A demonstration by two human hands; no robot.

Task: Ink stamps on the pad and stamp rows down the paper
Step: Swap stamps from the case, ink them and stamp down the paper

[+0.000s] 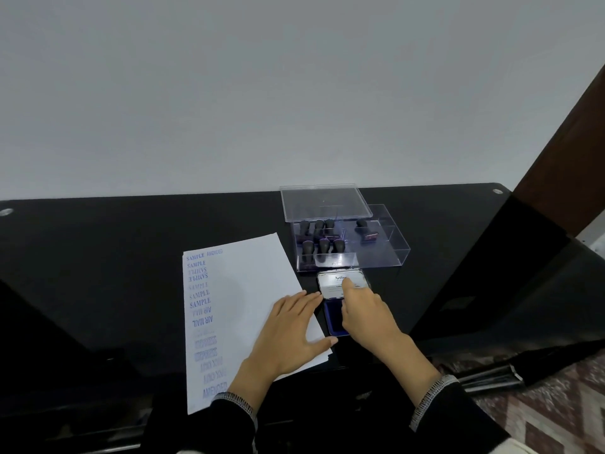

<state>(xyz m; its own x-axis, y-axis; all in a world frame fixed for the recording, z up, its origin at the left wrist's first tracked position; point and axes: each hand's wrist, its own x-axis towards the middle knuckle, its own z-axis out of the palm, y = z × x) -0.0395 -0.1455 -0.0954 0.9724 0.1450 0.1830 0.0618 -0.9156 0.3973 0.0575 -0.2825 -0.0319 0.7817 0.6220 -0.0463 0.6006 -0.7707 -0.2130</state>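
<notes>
A white paper sheet (248, 290) lies on the black table, with a column of blue stamped words down its left side and "AMENDED" at the top of a second column. My left hand (288, 329) lies flat on the sheet's right edge, fingers spread. Right of the sheet is the open ink pad (332, 317), blue inside, with its white-labelled lid (330, 283) raised behind it. My right hand (363, 311) is curled down over the pad, apparently gripping a stamp that the fingers almost wholly hide. Its index finger points toward the lid.
Behind the pad stands a clear plastic box (386, 250) holding several black-handled stamps (322, 245), its clear lid (324, 201) leaning at the back. A dark cabinet (510, 273) rises at the right. The table's front edge runs just below my wrists.
</notes>
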